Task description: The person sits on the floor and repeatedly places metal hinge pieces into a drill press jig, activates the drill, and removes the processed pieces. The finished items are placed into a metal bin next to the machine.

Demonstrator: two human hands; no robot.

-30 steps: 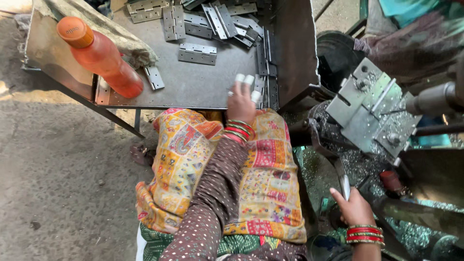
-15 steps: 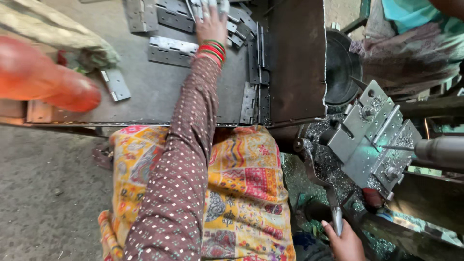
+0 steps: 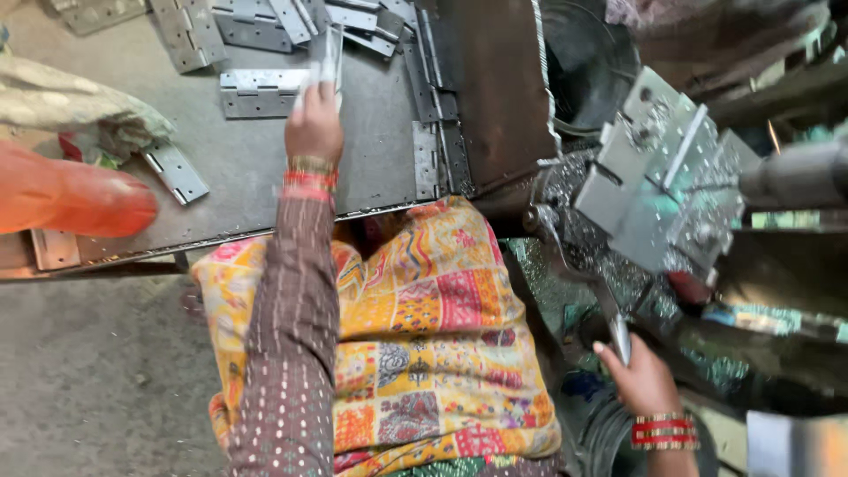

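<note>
Orange bottle [image 3: 75,201], one, lying at 9 o'clock on grey metal tray [image 3: 247,185], beside crumpled cloth bag [image 3: 79,110]. Small hinge [image 3: 177,172], one, just right of bottle. Larger hinge [image 3: 256,93] flat at 11 o'clock; about ten more piled along tray's top edge and right wall. Left hand [image 3: 314,128] over tray centre, fingers pinched on one upright hinge plate [image 3: 329,53], blurred. Bare tray floor around hand; front edge meets patchwork lap cloth [image 3: 415,336]. Right hand [image 3: 640,380] at 5 o'clock, fingers clenched around metal lever [image 3: 618,336] of press machine [image 3: 662,177]. Tight room there.
</note>
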